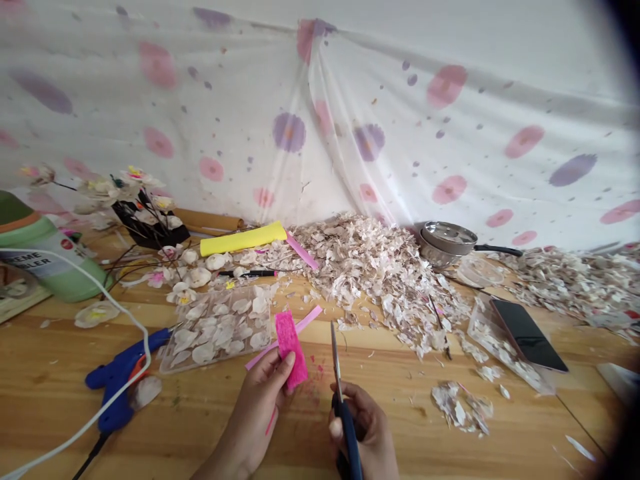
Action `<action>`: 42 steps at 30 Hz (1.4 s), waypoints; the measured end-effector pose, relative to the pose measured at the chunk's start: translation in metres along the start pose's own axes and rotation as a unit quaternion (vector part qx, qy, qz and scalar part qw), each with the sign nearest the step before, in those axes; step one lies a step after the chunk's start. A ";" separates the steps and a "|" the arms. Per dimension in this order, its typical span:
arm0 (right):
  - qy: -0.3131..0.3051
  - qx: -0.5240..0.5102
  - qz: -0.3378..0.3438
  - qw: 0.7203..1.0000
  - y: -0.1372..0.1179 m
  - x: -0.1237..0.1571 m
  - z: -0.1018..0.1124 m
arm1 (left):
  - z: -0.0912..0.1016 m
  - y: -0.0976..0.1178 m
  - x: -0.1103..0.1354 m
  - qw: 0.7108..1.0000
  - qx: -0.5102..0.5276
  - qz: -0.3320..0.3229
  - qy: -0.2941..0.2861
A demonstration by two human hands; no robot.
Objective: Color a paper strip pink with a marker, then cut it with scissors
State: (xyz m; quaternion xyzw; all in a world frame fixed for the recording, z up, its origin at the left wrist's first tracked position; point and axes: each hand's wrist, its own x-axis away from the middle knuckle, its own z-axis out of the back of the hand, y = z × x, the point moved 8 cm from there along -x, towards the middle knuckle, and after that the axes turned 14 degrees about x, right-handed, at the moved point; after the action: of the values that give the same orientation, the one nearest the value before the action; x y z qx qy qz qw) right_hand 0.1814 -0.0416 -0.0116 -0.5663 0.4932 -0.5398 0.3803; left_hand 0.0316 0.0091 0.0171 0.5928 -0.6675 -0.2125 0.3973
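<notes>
My left hand (263,393) pinches a small bright pink strip (291,345) of spongy paper and holds it upright over the wooden table (500,433). My right hand (367,433) grips blue-handled scissors (343,400), blades closed and pointing up, just right of the strip and apart from it. A long pale pink strip (300,327) lies on the table behind the bright one.
A blue glue gun (117,383) with a white cable lies at left beside a clear tray of white petals (220,328). A big heap of petal scraps (385,267), a metal pan (447,241), a phone (527,333), a yellow roll (243,239) and paper flowers (135,193) stand behind.
</notes>
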 end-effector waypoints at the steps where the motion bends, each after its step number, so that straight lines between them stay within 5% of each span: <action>1: -0.016 0.010 -0.006 1.000 0.006 0.002 0.000 | 0.000 0.004 -0.001 1.000 0.001 -0.006 0.000; 10: -0.134 0.074 0.050 0.987 0.020 0.012 -0.016 | 0.002 0.018 -0.002 1.000 0.001 -0.020 0.003; 18: -0.212 0.079 0.019 0.974 0.032 0.009 -0.034 | -0.002 0.020 0.003 0.999 -0.029 -0.017 -0.001; 31: -0.193 0.071 0.011 0.979 0.042 0.013 -0.037 | -0.001 0.017 0.009 0.995 -0.092 -0.044 -0.005; 42: -0.161 0.081 0.061 0.982 0.021 0.021 -0.040 | -0.005 0.020 0.008 0.995 -0.095 -0.035 -0.015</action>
State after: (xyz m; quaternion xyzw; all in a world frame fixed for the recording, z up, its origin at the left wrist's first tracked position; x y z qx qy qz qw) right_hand 0.1370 -0.0631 -0.0220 -0.5825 0.4137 -0.4551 0.5313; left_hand 0.0230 0.0067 0.0373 0.5724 -0.6286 -0.2978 0.4343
